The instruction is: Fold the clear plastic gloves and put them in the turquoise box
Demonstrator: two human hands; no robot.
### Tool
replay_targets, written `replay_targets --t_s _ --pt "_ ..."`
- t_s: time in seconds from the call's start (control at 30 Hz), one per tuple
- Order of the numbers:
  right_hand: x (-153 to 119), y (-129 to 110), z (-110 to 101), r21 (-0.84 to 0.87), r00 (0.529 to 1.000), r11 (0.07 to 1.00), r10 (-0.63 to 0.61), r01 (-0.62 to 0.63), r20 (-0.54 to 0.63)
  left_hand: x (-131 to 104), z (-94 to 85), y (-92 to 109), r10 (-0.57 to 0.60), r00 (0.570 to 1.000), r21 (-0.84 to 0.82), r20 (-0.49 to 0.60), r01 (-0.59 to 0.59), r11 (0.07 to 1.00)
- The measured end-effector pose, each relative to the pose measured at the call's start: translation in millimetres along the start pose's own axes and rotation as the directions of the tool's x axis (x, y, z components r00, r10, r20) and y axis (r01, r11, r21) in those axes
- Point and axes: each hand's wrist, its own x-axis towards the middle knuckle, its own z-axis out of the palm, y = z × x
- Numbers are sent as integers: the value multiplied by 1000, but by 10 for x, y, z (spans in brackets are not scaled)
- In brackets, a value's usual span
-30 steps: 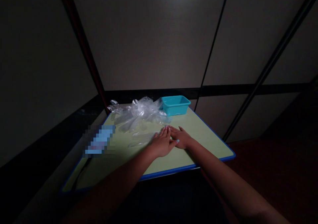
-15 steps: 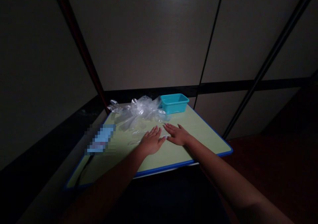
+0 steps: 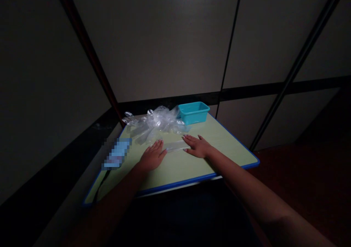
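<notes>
Between my hands a clear plastic strip, perhaps a flattened bag or glove (image 3: pixel 176 146), lies on the pale yellow-green table (image 3: pixel 189 166). My left hand (image 3: pixel 152 156) is flat with fingers outstretched, pressing on the left end of the plastic. Over its right end my right hand (image 3: pixel 197 147) lies flat too, fingers spread. The ends of the plastic are hidden under both hands. Just beyond my hands is a loose heap of crumpled clear plastic (image 3: pixel 157 122).
A turquoise plastic basket (image 3: pixel 194 117) stands at the far edge, beside the heap. On the left lies a blurred-out light blue object (image 3: pixel 117 154) with a dark strap (image 3: pixel 102 183). Panelled walls (image 3: pixel 164 49) rise behind and to the left of the table.
My left hand has slid left along the plastic, away from my right hand, so the strip between them now shows. My right hand has barely moved. The view has shifted slightly.
</notes>
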Motion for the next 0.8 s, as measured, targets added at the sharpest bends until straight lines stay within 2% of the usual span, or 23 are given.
replay_targets --t_s 0.27,0.47,0.57,0.7,0.8 --pt "-5 -12 -2 3 1000 1000 2 -2 -4 -93 2 -167 -85 996 2 26 85 996" --pt "-3 -8 4 -2 1000 1000 2 -2 -4 -109 -13 -98 -184 983 36 12 183 982" --pt "4 0 16 -7 1000 1000 5 -5 -5 -106 -57 101 -168 985 39 -35 169 985" --pt "13 10 23 -12 1000 1000 2 -2 -1 -65 -90 565 8 1000 -79 -13 -9 997" --pt "14 28 21 -24 1000 1000 -4 5 16 23 -75 940 140 990 -156 -6 -139 978"
